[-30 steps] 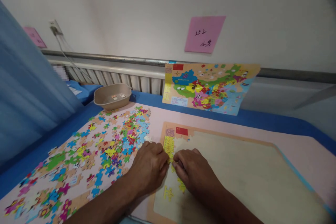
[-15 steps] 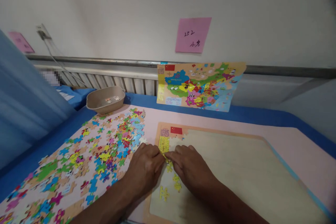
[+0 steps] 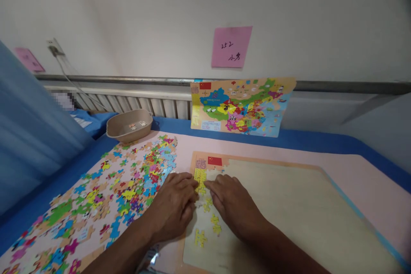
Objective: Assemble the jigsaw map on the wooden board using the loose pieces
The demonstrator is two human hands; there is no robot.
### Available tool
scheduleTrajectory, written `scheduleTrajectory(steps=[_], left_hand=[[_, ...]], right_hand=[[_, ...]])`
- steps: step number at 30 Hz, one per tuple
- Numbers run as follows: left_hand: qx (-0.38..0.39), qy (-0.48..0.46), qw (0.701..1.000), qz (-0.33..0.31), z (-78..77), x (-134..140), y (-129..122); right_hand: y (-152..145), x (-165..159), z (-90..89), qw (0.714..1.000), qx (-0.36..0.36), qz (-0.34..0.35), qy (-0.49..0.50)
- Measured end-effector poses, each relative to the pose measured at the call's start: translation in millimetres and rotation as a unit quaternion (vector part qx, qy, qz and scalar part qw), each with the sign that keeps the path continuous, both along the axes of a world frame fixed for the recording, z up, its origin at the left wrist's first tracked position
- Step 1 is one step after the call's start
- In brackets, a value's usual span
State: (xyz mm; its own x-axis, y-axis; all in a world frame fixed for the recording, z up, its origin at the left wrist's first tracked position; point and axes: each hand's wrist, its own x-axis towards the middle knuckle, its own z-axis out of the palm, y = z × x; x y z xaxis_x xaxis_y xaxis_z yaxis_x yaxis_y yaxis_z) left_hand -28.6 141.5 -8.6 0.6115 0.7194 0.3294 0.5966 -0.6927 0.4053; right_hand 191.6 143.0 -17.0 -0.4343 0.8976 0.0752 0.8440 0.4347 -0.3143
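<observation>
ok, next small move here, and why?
I'd probably slide the nearest loose yellow piece up to the yellow strip with the right grip: the piece lies just below the strip, seemingly unjoined, close to that grip, and the propped map sheet shows yellow running farther down its left edge.

A blue curtain (image 3: 35,137) hangs left of a pale wall (image 3: 154,21) with a metal rail (image 3: 337,87).

Joined yellow pieces (image 3: 200,174) line the left border of the board (image 3: 289,205). Loose yellow pieces (image 3: 215,219) lie flat toward its lower left.
</observation>
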Motion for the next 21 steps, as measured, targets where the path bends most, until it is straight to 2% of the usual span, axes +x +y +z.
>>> scheduleTrajectory(steps=[12, 21], left_hand=[[-0.043, -0.032, 0.999, 0.012, -6.8, 0, 3], [-0.059, -0.011, 0.998, 0.016, -6.7, 6, 14]], right_hand=[[1, -2, 0.4, 1.0, -0.022, -0.014, -0.008], [2, -1, -3.4, 1.0, -0.012, -0.003, -0.012]])
